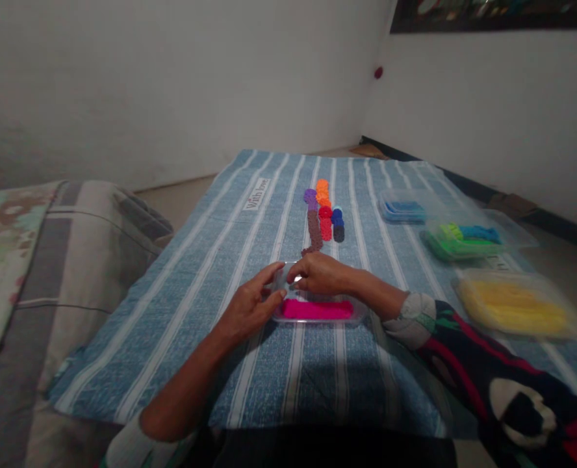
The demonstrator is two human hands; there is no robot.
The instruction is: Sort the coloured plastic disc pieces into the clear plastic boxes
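A: Start with the landmark; what have you got?

B: A clear rectangular plastic box (322,321), low-sided, with a bright pink strip-shaped filling (318,309) along its near side; it sits on a blue cloth with white stripes (205,279).

A: And the hands?

B: Left hand (253,307) at the box's left end, touching it; thumb and forefinger spread apart, one toward the near corner, the other toward the far one. Right hand (320,274) over the far part of the box, wrist crossing above its right end; fingers curled, thumb and forefinger drawn close to each other; cannot tell what, if anything, they pinch, as the view is blurred and the parts small.

A: Beyond the box?

B: A cluster of small bumpy pieces, set in columns; brown column (314,227) nearest the box; red column (325,224) just beside it; purple piece (310,199) and orange column (322,190) farther off; dark blue piece (337,217) and black piece (338,234) on the cluster's right.

A: To the box's right?

B: Three more containers, well apart from it; clear one with yellow filling (515,309) nearest; green-toned one (464,252) farther back; clear one with blue filling (405,211) farthest.
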